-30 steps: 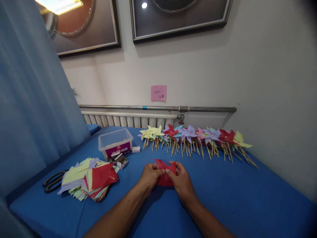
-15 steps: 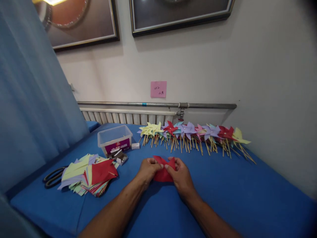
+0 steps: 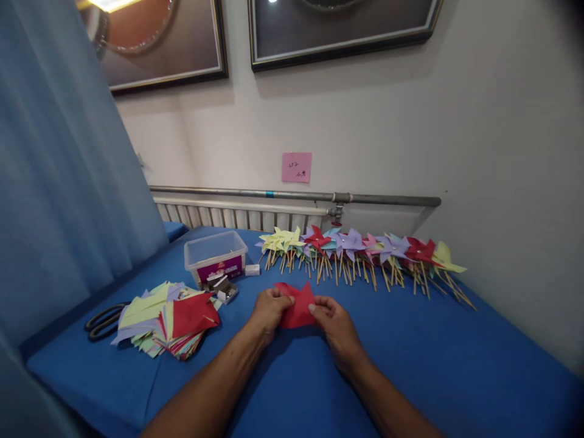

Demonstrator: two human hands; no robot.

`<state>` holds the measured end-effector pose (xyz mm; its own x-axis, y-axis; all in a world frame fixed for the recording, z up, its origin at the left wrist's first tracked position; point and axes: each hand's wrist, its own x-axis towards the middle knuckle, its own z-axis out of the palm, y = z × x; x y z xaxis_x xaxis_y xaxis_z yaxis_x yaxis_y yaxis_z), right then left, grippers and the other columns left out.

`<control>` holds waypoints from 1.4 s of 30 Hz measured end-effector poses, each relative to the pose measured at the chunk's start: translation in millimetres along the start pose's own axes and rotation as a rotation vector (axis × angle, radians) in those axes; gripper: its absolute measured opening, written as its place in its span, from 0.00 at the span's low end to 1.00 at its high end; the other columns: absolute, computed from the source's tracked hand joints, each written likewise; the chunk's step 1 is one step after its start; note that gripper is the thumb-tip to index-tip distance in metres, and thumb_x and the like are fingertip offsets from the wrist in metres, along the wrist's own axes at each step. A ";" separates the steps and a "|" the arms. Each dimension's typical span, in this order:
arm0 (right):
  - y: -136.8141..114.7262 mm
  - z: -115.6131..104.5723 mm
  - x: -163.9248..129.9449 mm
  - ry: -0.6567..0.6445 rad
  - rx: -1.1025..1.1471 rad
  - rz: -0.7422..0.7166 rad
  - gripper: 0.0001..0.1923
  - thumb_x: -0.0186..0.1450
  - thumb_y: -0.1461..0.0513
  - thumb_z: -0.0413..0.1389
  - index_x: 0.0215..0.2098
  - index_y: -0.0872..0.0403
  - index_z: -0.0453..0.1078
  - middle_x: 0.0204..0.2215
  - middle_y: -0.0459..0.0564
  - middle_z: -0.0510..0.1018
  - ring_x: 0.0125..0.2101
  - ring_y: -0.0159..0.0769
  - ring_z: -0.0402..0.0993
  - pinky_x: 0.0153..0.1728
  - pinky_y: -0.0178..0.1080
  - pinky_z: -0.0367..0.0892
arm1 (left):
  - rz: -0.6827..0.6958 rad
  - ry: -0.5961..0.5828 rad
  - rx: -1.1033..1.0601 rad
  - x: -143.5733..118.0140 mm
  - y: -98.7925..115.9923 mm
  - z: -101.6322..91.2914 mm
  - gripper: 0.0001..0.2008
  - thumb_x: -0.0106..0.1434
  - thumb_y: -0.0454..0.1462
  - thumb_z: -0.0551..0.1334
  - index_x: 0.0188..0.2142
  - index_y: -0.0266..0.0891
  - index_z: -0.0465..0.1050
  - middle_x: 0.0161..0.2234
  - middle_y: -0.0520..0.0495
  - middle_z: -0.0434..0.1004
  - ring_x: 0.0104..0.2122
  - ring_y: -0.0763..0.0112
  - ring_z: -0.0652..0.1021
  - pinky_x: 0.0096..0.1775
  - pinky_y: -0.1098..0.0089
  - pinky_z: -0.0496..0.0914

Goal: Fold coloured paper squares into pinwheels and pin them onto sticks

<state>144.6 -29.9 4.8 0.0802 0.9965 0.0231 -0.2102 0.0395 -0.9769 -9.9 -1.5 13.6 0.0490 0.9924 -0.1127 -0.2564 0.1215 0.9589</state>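
Hands at centre: our left hand (image 3: 268, 309) and right hand (image 3: 335, 319) pinch a folded red paper (image 3: 296, 305) between them, just above the blue table (image 3: 456, 365). Clear plastic box (image 3: 215, 258) beyond holds little we can discern. Compared with earlier, the paper's folded points stand narrower.

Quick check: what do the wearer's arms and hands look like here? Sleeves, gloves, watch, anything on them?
Both forearms are bare as far as the frame shows, with no sleeves in view. The left hand and right hand are ungloved. No watch, bracelet or ring shows on either, and no markings or tape. Fingernails look short and unpainted, though they are small in the picture.
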 end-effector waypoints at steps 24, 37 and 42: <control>-27.3 -13.9 -9.8 -0.226 -0.258 -0.133 0.18 0.60 0.47 0.66 0.41 0.48 0.81 0.40 0.52 0.83 0.43 0.46 0.77 0.48 0.45 0.70 | -0.112 -0.057 -0.175 1.5 15.1 -11.0 0.11 0.40 0.33 0.69 0.19 0.39 0.65 0.16 0.53 0.69 0.17 0.74 0.68 0.25 0.71 0.61; -9.9 -5.1 -7.0 -0.107 -0.243 -0.224 0.17 0.62 0.47 0.63 0.32 0.51 0.75 0.27 0.45 0.74 0.30 0.36 0.69 0.35 0.37 0.67 | -0.089 -0.079 -0.106 -6.4 2.6 5.5 0.12 0.42 0.34 0.69 0.17 0.40 0.64 0.14 0.55 0.65 0.16 0.78 0.62 0.23 0.72 0.56; -5.4 -3.4 -5.9 -0.092 -0.246 -0.255 0.17 0.62 0.47 0.63 0.33 0.52 0.75 0.28 0.46 0.76 0.31 0.37 0.70 0.35 0.37 0.68 | -0.079 -0.070 -0.027 -7.7 3.1 7.6 0.13 0.41 0.36 0.70 0.17 0.40 0.64 0.13 0.57 0.64 0.14 0.79 0.60 0.21 0.73 0.53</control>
<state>148.6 -36.3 9.3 0.0098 0.9599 0.2802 0.0470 0.2795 -0.9590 -3.8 -8.9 19.4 0.1370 0.9762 -0.1683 -0.2747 0.2006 0.9404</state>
